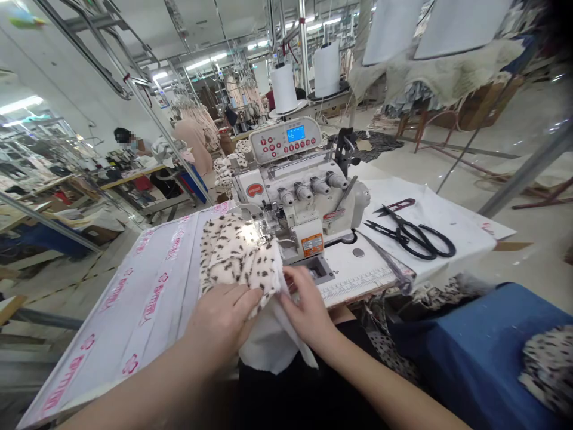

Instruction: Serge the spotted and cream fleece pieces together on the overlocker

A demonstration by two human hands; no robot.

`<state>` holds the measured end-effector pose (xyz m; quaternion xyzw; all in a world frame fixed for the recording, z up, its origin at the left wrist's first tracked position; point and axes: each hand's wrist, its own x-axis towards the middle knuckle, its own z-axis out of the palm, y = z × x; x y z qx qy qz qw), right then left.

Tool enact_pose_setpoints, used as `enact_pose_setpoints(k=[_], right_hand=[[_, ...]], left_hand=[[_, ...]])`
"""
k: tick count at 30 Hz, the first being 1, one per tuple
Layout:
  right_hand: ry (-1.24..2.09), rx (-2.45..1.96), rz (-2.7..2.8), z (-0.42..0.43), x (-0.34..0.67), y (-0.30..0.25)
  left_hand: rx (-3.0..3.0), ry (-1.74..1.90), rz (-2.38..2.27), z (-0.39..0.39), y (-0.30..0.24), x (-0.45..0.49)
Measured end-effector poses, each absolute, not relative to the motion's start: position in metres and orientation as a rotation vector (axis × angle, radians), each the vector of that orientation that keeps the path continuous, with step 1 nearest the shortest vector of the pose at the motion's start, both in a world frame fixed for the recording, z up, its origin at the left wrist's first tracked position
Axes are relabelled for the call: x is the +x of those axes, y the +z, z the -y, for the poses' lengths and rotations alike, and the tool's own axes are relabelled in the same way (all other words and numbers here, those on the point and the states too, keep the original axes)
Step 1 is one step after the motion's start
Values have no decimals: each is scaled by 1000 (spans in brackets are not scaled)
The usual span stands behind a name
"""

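A cream fabric with dark spots (239, 251) lies on the table and runs up to the lit needle area of a white overlock sewing machine (304, 191). My left hand (226, 316) presses on the fabric's near part, its fingers closed over the cloth. At the right edge, my right hand (307, 304) pinches the fabric between thumb and fingers. The white underside of the cloth (268, 340) hangs below both hands over the table's front edge. Part of the fabric under the presser foot is hidden by the machine.
Black scissors (414, 233) and a small thread snipper (396, 206) lie right of the machine. White thread cones (284, 89) stand behind it. A printed white sheet (147, 292) covers the table at left. Blue cloth (483, 340) sits at right. Another person (129, 140) works far left.
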<state>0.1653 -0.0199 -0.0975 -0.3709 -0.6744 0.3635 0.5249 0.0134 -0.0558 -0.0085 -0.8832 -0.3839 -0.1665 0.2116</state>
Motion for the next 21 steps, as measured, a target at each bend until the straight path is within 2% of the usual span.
enact_pose_setpoints(k=[3, 5, 11, 14, 17, 19, 21], right_hand=[[383, -809, 1733, 13, 178, -91], [229, -665, 1848, 8, 181, -86], [238, -490, 1826, 4, 179, -76], [426, -663, 1684, 2, 179, -82], [935, -919, 1531, 0, 175, -94], [1307, -895, 1491, 3, 170, -101], [1512, -798, 1458, 8, 166, -104]], left_hand=[[-2492, -501, 965, 54, -12, 15], [-2536, -543, 985, 52, -16, 19], [-2420, -625, 1259, 33, -34, 24], [-2405, -602, 1184, 25, -28, 20], [-2408, -632, 1168, 22, -17, 20], [-2419, -627, 1162, 22, -14, 23], [-2424, -599, 1147, 23, -16, 27]])
